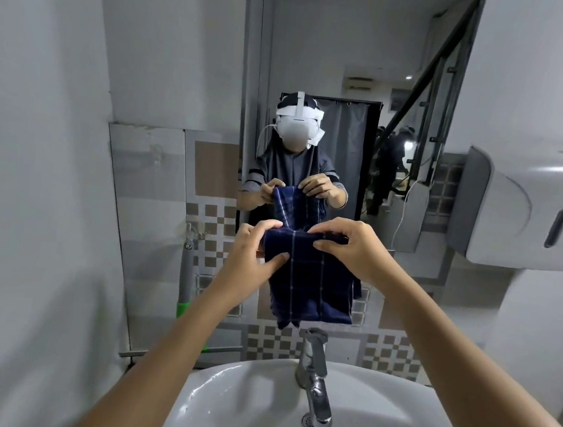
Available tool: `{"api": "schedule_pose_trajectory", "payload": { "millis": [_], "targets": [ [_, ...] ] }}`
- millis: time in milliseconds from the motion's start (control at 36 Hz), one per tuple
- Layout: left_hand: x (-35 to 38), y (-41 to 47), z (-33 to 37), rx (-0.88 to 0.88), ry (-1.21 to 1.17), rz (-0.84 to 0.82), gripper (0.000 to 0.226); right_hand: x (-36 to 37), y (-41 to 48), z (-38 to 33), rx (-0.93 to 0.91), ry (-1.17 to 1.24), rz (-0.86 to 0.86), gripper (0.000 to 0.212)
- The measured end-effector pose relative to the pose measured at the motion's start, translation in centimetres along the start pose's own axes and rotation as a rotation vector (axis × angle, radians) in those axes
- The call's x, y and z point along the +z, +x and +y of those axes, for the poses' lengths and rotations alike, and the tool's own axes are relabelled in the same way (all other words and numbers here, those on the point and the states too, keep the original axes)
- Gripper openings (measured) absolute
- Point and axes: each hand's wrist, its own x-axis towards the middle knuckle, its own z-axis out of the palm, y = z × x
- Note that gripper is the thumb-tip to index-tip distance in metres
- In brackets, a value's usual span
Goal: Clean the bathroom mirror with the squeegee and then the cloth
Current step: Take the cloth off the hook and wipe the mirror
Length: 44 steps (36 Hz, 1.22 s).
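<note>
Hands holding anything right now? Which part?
Yes. Both hands hold the dark blue checked cloth by its top edge: left hand pinches the left end, right hand the right end. The rest hangs over the tap.

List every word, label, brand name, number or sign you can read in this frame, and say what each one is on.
No text can be read in this frame.
Air conditioner reflected in the mirror: dark marks on its front, too blurred to read.
Wall dispenser: no label shows.
Navy checked cloth, tap and sink: no print or brand visible.
</note>
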Motion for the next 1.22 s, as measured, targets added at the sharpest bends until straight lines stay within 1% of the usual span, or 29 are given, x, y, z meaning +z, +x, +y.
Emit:
{"api": "schedule_pose_trajectory", "payload": {
  "millis": [83,194,278,361,417,528,583,694,778,833,889,944,1000,1083,1139,1222],
  "targets": [
    [0.2,1.3,0.2,0.005,0.005,0.009,0.047,-1.4,0.5,0.4,-0.01,0.009,0.004,0.019],
    [0.9,3.3,0.7,0.014,-0.099,-0.031,0.039,-3.4,1.4,0.8,-0.028,0.024,0.034,0.019],
    [1.0,5.0,1.8,0.049,-0.151,-0.035,0.032,-4.8,2.3,1.2,-0.055,0.035,0.086,0.018],
    [0.7,7.4,2.9,0.106,-0.182,-0.075,0.028,-6.3,3.8,1.5,-0.095,0.003,0.141,0.018],
    [0.4,9.3,3.4,0.131,-0.208,-0.085,0.029,-7.4,5.2,1.6,-0.124,-0.001,0.183,0.019],
    [-0.6,13.7,4.9,0.211,-0.195,-0.053,0.032,-9.4,8.4,1.6,-0.209,-0.014,0.275,0.021],
    [-1.1,16.1,6.2,0.237,-0.212,-0.009,0.033,-10.5,10.5,1.3,-0.239,-0.068,0.346,0.022],
    [-2.6,21.4,9.5,0.277,-0.253,0.142,0.033,-12.7,15.0,-0.2,-0.26,-0.187,0.527,0.023],
    [-4.1,25.5,12.4,0.302,-0.289,0.232,0.033,-14.1,17.9,-2.4,-0.307,-0.29,0.725,0.026],
    [-5.2,28.2,14.2,0.33,-0.262,0.291,0.032,-14.5,19.6,-4.1,-0.343,-0.368,0.871,0.03],
    [-6.2,30.4,15.8,0.342,-0.238,0.314,0.032,-13.9,20.8,-5.6,-0.392,-0.383,0.951,0.034],
    [-7.0,32.3,17.1,0.345,-0.24,0.311,0.031,-12.5,21.6,-6.8,-0.405,-0.325,0.913,0.04],
    [-7.8,33.7,18.0,0.354,-0.233,0.309,0.03,-11.0,22.5,-7.3,-0.369,-0.254,0.844,0.046],
    [-8.7,35.4,18.1,0.355,-0.234,0.254,0.03,-10.2,24.6,-7.1,-0.326,-0.196,0.796,0.054],
    [-9.4,36.2,17.6,0.346,-0.227,0.207,0.03,-10.0,26.0,-7.0,-0.301,-0.217,0.77,0.059],
    [-10.6,37.2,16.5,0.333,-0.213,0.167,0.03,-9.7,27.8,-6.7,-0.245,-0.316,0.758,0.066]
  ]
}}
